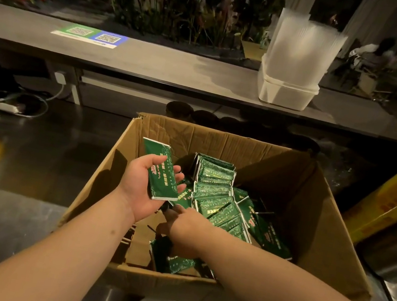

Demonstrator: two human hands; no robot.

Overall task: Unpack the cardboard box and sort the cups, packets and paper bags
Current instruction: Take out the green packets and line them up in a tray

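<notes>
The left hand (141, 189) curls round 1 green packet (162, 170) over the cardboard box (220, 141). The right hand (184, 230) reaches among loose packets (214, 198); I cannot tell its grip.

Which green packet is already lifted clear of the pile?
The packet gripped in the left hand, raised above the cardboard box; the others lie inside it.

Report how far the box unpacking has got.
Done: translucent cups seem stacked on the counter. In hand: left hand holds one green packet; right hand reaches into the cardboard box. To do: many loose packets lie inside.
</notes>
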